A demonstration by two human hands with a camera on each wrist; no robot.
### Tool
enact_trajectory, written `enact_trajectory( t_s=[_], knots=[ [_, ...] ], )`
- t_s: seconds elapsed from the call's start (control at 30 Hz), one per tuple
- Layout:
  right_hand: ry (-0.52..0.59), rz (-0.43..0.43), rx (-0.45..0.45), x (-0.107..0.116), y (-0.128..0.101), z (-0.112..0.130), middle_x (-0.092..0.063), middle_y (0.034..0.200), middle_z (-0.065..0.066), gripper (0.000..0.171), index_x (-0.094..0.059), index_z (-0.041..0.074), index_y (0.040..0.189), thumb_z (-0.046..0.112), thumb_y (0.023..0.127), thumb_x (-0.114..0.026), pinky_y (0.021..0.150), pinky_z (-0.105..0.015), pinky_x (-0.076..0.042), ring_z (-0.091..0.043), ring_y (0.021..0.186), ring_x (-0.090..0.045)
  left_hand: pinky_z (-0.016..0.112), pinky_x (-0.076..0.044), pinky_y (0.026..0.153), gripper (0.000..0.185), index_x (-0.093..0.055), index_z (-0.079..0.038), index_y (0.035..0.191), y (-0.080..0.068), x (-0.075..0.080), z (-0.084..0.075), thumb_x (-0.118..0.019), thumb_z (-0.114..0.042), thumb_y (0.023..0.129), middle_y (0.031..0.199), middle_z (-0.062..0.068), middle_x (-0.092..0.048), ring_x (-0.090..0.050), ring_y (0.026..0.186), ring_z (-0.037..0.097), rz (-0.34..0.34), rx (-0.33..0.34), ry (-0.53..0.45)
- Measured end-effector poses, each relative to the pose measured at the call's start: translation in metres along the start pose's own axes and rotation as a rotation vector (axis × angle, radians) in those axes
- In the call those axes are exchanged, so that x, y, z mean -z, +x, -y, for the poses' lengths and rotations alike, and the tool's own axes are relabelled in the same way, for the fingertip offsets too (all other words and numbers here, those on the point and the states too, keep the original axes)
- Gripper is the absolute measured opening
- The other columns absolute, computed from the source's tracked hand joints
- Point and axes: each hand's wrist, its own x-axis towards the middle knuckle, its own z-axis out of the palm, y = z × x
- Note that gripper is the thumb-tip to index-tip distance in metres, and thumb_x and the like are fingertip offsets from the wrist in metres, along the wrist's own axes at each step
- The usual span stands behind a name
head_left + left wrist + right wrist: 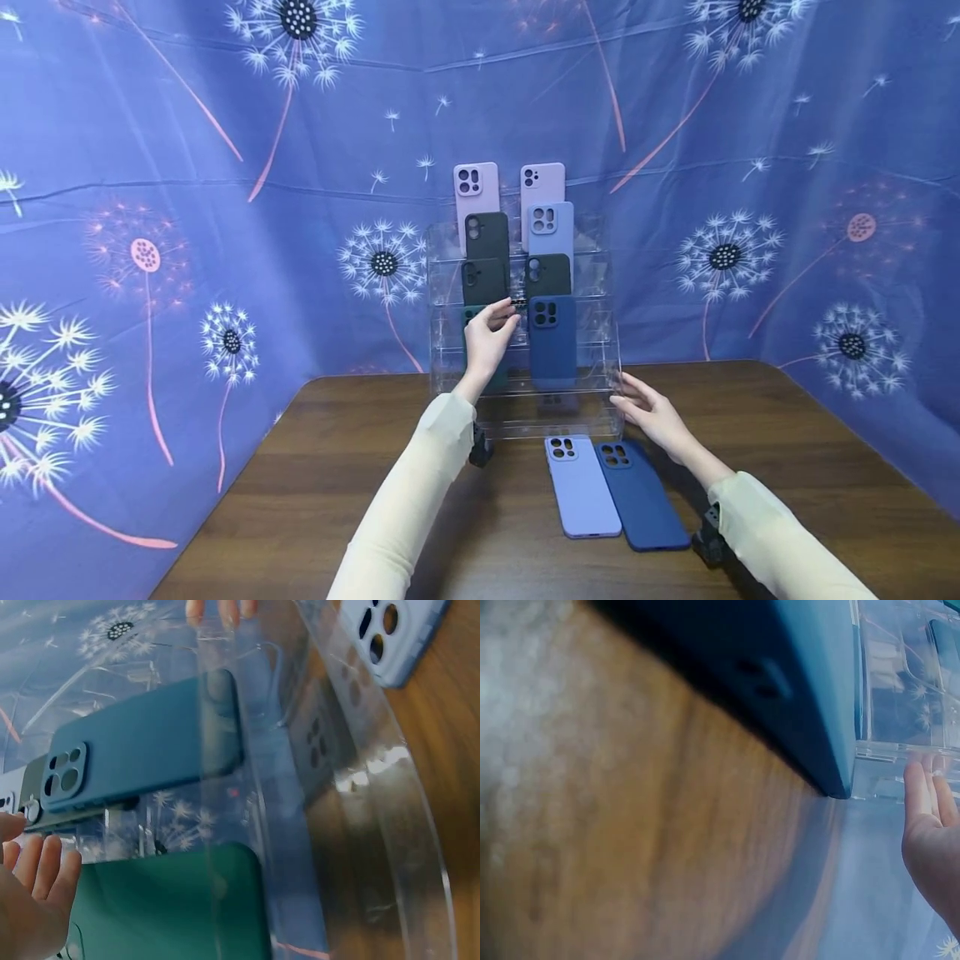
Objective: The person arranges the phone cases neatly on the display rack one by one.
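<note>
A clear tiered display stand (592,367) holds phone cases in two columns. My left hand (489,335) is in front of its left column, at the upper part of a green phone case (165,907), with no object between its fingers. To its right stands a dark blue phone case (552,346), upright on a low tier. My right hand (656,417) touches the stand's right side near the bottom, fingers extended along the clear plastic. In the right wrist view, those fingertips (916,776) reach the stand's edge.
On the wooden table (300,500), a lavender phone case (585,492) and another dark blue phone case (647,504) lie side by side before the stand. Higher tiers hold black, light blue and pale pink cases (476,200). A blue dandelion-print cloth (637,100) hangs behind.
</note>
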Motion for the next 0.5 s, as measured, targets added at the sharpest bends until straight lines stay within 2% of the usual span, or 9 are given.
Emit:
enact_trajectory(
  t_s=[0.17,0.27,0.4,0.5],
  knots=[
    [0.001,-0.004,0.033,0.002,0.001,0.0,-0.043,0.128,-0.021,0.064,-0.024,0.011,0.138,0.033,0.086,-0.053,0.081,-0.032,-0.05,0.011,0.089,-0.051,0.023,-0.052,0.073,0.03,-0.061,-0.005,0.108,-0.007,0.011,0.007,-0.064,-0.012,0.079,0.095,0.009,-0.067,-0.065,0.081,0.018,0.009,0.024,0.002],
    [-0.001,-0.007,0.046,0.003,0.002,0.0,-0.043,0.128,-0.023,0.062,-0.024,0.008,0.138,0.03,0.087,-0.053,0.079,-0.027,-0.051,0.011,0.089,-0.052,0.023,-0.052,0.075,0.03,-0.06,-0.005,0.109,-0.011,0.019,0.011,-0.063,-0.013,0.08,0.096,0.009,-0.067,-0.064,0.083,0.018,0.028,0.029,0.01],
    [-0.02,-0.001,0.054,0.002,0.003,0.0,-0.043,0.127,-0.025,0.061,-0.025,0.006,0.137,0.026,0.088,-0.053,0.076,-0.022,-0.051,0.01,0.09,-0.053,0.025,-0.052,0.075,0.028,-0.06,-0.004,0.108,-0.016,0.035,0.016,-0.061,-0.011,0.081,0.096,0.009,-0.067,-0.064,0.084,0.018,0.04,0.005,0.029],
    [-0.034,0.007,0.047,0.002,0.002,0.002,-0.045,0.125,-0.025,0.059,-0.029,0.004,0.135,0.029,0.087,-0.054,0.076,-0.024,-0.052,0.01,0.089,-0.053,0.025,-0.052,0.072,0.026,-0.061,-0.003,0.107,-0.018,0.048,0.019,-0.06,-0.012,0.082,0.096,0.009,-0.067,-0.064,0.082,0.018,0.031,-0.022,0.05]
  ],
)
